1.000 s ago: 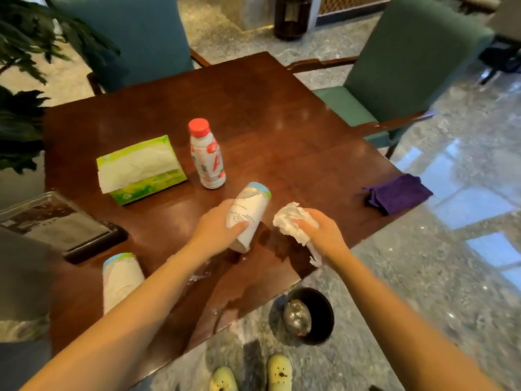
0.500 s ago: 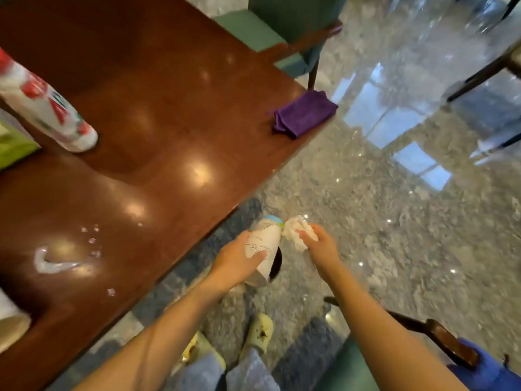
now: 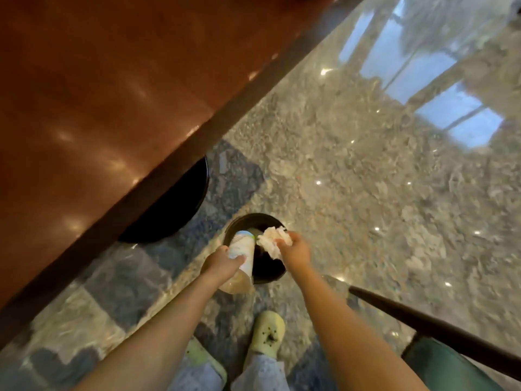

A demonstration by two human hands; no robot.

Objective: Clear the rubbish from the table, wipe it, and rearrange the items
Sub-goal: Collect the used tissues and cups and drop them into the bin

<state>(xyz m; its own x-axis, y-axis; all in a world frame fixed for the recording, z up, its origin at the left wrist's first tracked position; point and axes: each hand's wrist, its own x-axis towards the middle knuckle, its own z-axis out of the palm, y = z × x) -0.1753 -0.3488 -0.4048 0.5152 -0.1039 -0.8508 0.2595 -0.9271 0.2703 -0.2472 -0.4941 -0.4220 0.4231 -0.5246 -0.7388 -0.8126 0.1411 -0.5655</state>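
Observation:
My left hand (image 3: 222, 262) grips a white paper cup (image 3: 239, 258) with a blue-green rim, tipped with its mouth toward a small black bin (image 3: 267, 273) on the floor. My right hand (image 3: 296, 249) is closed on a crumpled white tissue (image 3: 272, 239), held over the bin's opening. Both hands sit side by side just above the bin. The brown wooden table (image 3: 98, 108) fills the upper left; none of its items show in this view.
The table's black round base (image 3: 174, 210) stands on the floor just left of the bin. A chair's dark wooden arm (image 3: 423, 323) and green seat (image 3: 439, 365) are at the lower right. My feet in pale yellow shoes (image 3: 267, 334) stand below the bin on polished stone floor.
Both hands carried the cup and the tissue off the table and down over the floor bin. My view swung down from the tabletop to the floor.

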